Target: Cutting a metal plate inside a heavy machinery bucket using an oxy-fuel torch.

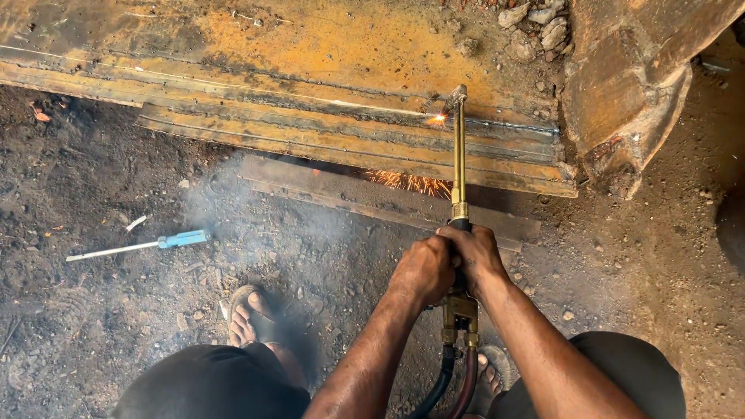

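Note:
Both hands grip one brass cutting torch (459,163). My left hand (423,268) wraps its handle from the left, and my right hand (479,256) closes over it from the right. The torch's long tube reaches forward to its tip, where a bright flame (437,119) touches a rusty steel plate (310,70). Orange sparks (407,182) spray out beneath the plate's edge, and grey smoke drifts to the left. Two hoses (454,380), one black and one dark red, run from the torch's back end down between my knees.
A screwdriver-like tool with a light-blue handle (182,239) lies on the dirt at the left. A large rusty metal piece (628,85) stands at the upper right, with stones (535,23) beside it. My sandalled feet (250,314) rest on the dark soil.

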